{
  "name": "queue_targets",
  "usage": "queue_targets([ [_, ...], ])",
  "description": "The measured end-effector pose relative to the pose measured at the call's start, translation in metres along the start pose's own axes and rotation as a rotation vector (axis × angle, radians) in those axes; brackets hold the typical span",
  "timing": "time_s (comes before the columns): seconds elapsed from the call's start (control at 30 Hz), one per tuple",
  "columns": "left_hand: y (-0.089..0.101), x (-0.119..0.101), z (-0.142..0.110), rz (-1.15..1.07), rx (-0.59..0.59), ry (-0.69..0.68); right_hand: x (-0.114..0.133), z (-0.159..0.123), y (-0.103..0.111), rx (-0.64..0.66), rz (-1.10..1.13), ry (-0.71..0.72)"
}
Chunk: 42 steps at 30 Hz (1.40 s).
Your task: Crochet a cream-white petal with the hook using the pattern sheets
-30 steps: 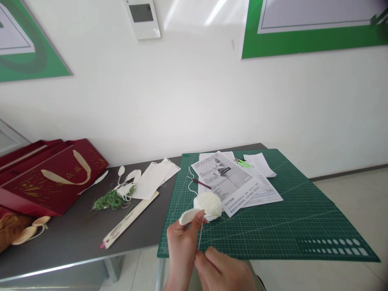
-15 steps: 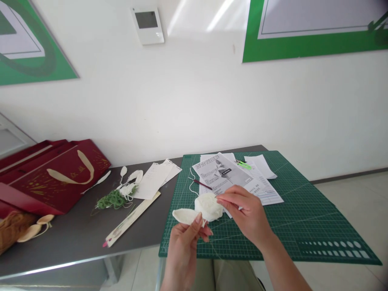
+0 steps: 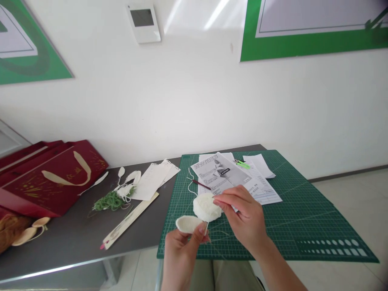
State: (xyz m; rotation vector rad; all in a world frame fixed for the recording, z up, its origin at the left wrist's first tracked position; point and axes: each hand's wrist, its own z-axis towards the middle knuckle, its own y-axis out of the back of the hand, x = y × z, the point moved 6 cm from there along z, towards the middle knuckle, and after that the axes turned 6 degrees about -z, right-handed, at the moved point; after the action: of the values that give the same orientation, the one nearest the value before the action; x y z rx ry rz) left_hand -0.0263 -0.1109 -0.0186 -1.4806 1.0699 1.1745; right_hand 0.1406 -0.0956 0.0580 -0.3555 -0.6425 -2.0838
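Note:
My left hand [image 3: 184, 248] pinches a white crocheted petal [image 3: 188, 224] by its narrow end, its rounded tip pointing left. A short white strand stands up by the thumb. To the right, my right hand [image 3: 244, 214] has thumb and fingertips closed together; whatever they hold is too small to make out. Its fingertips overlap the edge of a ball of white yarn [image 3: 206, 207] in this view; whether they touch it I cannot tell. Just behind the ball, a dark red crochet hook [image 3: 201, 184] lies near a loose white yarn tail.
A green cutting mat [image 3: 303, 218] bears printed sheets [image 3: 222, 171] and green thread snips [image 3: 242, 163]. Left on the dark table [image 3: 75, 238] are green yarn [image 3: 111, 201], white crocheted pieces [image 3: 133, 178], notepaper [image 3: 151, 180], a long pale strip [image 3: 131, 220] and red gift bags [image 3: 57, 173].
The petal has turned, and its tip sits slightly lower and further right. My right hand has shifted slightly left with its pinch kept. The whole view has moved a little.

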Motion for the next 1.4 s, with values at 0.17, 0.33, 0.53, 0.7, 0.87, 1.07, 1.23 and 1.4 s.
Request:
queue_targets([
  [0.17, 0.010, -0.005, 0.002, 0.080, -0.164, -0.079, 0.012, -0.010, 0.011, -0.029, -0.002, 0.087],
  [0.33, 0.005, -0.004, 0.007, -0.138, -0.152, -0.022, 0.007, -0.044, 0.018, -0.081, 0.020, 0.043],
  [0.53, -0.007, -0.001, 0.005, -0.320, 0.046, 0.069, -0.051, -0.063, -0.016, -0.084, 0.339, -0.485],
  [0.7, -0.005, 0.000, 0.008, -0.290, 0.042, 0.058, -0.051, -0.064, -0.053, 0.101, 0.499, -0.624],
  [0.87, -0.002, -0.004, 0.010, -0.313, 0.030, 0.014, -0.041, -0.067, -0.085, 0.200, 0.576, -0.701],
  [1.07, 0.003, -0.006, 0.010, -0.296, -0.010, 0.004, -0.033, -0.077, -0.118, 0.251, 0.599, -0.707],
  [1.23, 0.010, 0.003, 0.011, -0.259, -0.090, 0.019, -0.025, -0.071, -0.105, 0.174, 0.480, -0.642],
  [1.4, 0.012, 0.003, 0.010, -0.352, -0.169, -0.018, -0.005, -0.078, -0.069, 0.057, 0.326, -0.509],
])
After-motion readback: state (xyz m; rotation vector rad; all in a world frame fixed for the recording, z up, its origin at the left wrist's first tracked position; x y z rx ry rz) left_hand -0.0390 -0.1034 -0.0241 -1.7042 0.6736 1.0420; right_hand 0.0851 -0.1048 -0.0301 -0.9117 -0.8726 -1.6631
